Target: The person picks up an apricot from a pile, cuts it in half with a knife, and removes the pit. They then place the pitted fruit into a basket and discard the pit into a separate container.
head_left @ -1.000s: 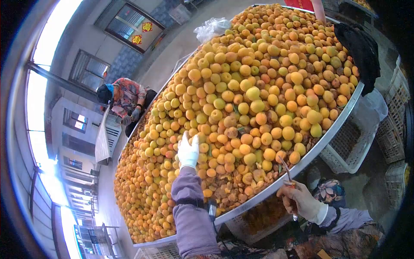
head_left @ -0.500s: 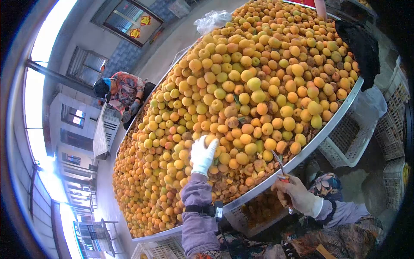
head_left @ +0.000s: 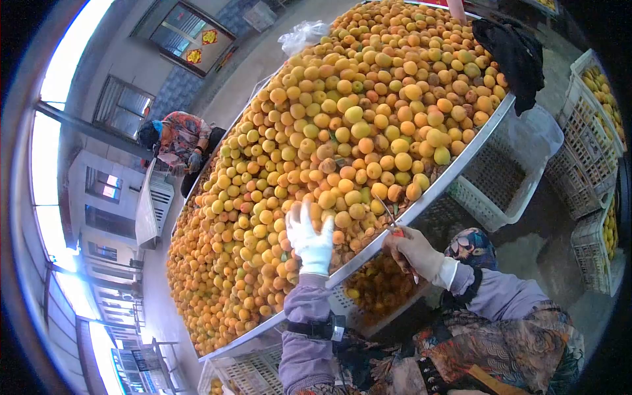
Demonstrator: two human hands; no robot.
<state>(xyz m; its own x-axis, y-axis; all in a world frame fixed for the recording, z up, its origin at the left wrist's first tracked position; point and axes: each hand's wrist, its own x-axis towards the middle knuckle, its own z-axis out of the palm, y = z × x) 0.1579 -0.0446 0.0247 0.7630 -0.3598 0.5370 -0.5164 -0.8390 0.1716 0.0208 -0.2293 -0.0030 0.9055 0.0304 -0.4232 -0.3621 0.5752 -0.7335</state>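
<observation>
Apricots point(head_left: 342, 131) are lying heaped across the long metal tray point(head_left: 461, 161), and your left hand point(head_left: 311, 238), in a white glove, is resting on the pile just inside the tray's near rim, fingers spread over the fruit; you cannot tell from here whether it is gripping one. Your right hand point(head_left: 411, 251), also gloved, is hanging just outside that rim, fingers pressed together around a small knife point(head_left: 390, 220) whose blade is pointing up toward the fruit at the tray's edge. Under the near rim a crate of apricots point(head_left: 378, 289) is sitting below your right hand. White plastic crates point(head_left: 500, 191) are standing beside the tray's right side. A dark cloth point(head_left: 510, 52) is draping over the far right rim. At the tray's left side, another person point(head_left: 178, 141) is bending over.
</observation>
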